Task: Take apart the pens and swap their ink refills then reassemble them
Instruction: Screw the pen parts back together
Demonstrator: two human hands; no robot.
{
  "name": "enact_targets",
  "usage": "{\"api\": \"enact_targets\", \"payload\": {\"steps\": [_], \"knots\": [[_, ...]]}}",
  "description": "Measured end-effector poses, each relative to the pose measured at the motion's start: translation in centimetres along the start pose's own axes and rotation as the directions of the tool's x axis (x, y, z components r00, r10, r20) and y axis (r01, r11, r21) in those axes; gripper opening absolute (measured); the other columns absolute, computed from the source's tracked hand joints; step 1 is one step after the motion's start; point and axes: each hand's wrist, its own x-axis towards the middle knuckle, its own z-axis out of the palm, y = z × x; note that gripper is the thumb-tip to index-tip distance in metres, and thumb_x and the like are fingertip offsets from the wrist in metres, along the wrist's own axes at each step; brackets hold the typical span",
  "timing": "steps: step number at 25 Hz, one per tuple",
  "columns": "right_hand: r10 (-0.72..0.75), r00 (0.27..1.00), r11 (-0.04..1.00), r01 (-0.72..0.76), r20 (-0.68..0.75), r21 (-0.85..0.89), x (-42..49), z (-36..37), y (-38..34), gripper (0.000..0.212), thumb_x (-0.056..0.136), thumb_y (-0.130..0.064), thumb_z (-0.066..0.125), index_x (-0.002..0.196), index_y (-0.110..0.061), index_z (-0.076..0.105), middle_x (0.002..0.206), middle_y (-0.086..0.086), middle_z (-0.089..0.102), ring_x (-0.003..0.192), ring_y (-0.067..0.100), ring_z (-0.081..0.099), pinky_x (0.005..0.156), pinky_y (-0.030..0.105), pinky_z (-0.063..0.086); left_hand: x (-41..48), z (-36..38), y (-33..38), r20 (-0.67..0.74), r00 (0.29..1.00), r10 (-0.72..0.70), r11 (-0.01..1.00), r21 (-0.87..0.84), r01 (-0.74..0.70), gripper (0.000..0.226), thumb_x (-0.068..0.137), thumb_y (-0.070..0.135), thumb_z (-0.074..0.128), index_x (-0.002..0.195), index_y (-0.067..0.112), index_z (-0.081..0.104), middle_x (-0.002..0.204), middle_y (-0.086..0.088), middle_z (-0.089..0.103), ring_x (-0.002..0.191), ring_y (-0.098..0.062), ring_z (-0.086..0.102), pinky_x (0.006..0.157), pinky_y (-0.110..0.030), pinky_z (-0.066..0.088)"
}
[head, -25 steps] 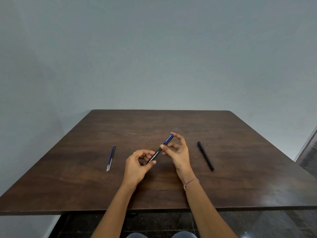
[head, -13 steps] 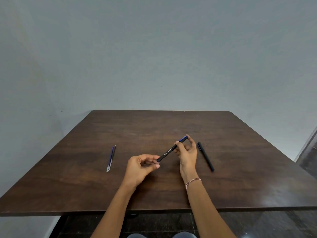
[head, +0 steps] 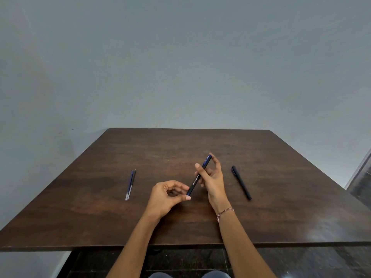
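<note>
My right hand (head: 213,180) holds a dark pen with a blue cap (head: 197,176) slantwise above the table, cap end up and away from me. My left hand (head: 167,195) pinches the pen's lower end between thumb and index finger. A second, all-black pen (head: 242,182) lies on the table to the right of my right hand, apart from it. Two thin ink refills (head: 130,184), one blue and one dark, lie side by side on the table to the left of my left hand.
The dark wooden table (head: 180,227) has its front edge close to my forearms and a plain grey wall behind its far edge. A dark tiled floor shows below the front edge and at the far right.
My right hand has turned the blue-capped pen to a steeper slant and shifted slightly left. My left hand has stayed at the pen's lower end. The black pen and refills have not moved.
</note>
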Motion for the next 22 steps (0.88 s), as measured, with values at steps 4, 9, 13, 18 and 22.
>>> {"api": "enact_targets", "payload": {"steps": [4,9,13,18,22], "knots": [[0.034,0.993,0.998,-0.027,0.113,-0.063,-0.25,-0.01,-0.3,0.081,0.075,-0.017,0.079,0.133,-0.044,0.03,0.063,0.002,0.069,0.046,0.007,0.054,0.042,0.017,0.042,-0.08,-0.14,0.21,0.001,1.0,0.003,0.999,0.035,-0.003,0.03,0.061,0.012,0.086,0.081,0.03,0.073,0.079,0.007,0.074,0.077,-0.01,0.07,0.071,-0.019,0.053],[0.036,0.989,0.996,-0.023,0.142,-0.091,-0.31,-0.35,-0.32,0.073,0.079,-0.005,0.074,0.127,-0.041,0.034,0.058,0.004,0.066,0.041,0.009,0.051,0.038,0.016,0.042,-0.43,-0.2,0.51,0.024,1.0,0.01,0.999,0.049,-0.012,0.028,0.056,0.011,0.088,0.074,0.027,0.073,0.075,0.009,0.074,0.072,-0.005,0.068,0.066,-0.011,0.05],[0.036,0.993,0.995,-0.025,0.115,-0.091,-0.01,-0.58,-0.2,0.064,0.083,0.001,0.068,0.124,-0.035,0.034,0.054,0.004,0.064,0.036,0.009,0.048,0.034,0.016,0.039,-0.43,-0.15,0.44,0.038,0.999,0.004,0.999,0.051,-0.006,0.025,0.056,0.01,0.088,0.067,0.026,0.073,0.072,0.007,0.074,0.068,-0.006,0.068,0.064,-0.011,0.051],[0.048,0.997,0.993,-0.041,0.065,-0.115,0.19,-0.59,0.23,0.059,0.085,0.002,0.064,0.123,-0.03,0.032,0.055,0.002,0.063,0.035,0.009,0.048,0.034,0.017,0.037,-0.37,0.0,0.33,0.021,1.0,0.015,0.997,0.07,-0.016,0.027,0.057,0.012,0.088,0.061,0.033,0.072,0.07,0.007,0.073,0.065,-0.006,0.068,0.062,-0.013,0.05],[0.048,0.998,0.991,-0.042,0.039,-0.13,0.34,-0.37,0.38,0.059,0.085,-0.002,0.066,0.124,-0.03,0.032,0.06,0.004,0.063,0.037,0.009,0.049,0.035,0.017,0.038,-0.12,0.01,0.07,0.003,1.0,0.008,0.998,0.062,-0.008,0.028,0.058,0.014,0.088,0.062,0.036,0.072,0.07,0.007,0.073,0.065,-0.007,0.067,0.061,-0.013,0.049]]}}
